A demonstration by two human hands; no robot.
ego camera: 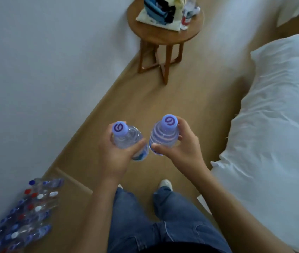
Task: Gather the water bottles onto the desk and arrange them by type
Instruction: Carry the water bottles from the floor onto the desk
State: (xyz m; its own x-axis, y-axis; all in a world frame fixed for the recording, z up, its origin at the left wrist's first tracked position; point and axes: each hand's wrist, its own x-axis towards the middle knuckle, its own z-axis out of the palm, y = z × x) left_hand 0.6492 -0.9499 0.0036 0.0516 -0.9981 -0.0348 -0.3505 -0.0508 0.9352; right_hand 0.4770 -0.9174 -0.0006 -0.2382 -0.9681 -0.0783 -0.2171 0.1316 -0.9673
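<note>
A lilac-capped bottle [128, 141] is gripped in the left hand [114, 154] and a matching bottle [164, 137] in the right hand [179, 145], fingers [180, 125] curled around each, above the floor [141, 99]. The packed rows of bottles [26, 212] on the worktop [68, 207] at lower left could be toppled if these are set down carelessly. Bottles on the far round stool [165, 36] could be overlooked.

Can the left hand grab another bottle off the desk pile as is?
Probably not: the left hand is already wrapped around a purple-capped bottle, so no fingers are free. The bottle pile itself lies unobstructed at lower left.
</note>
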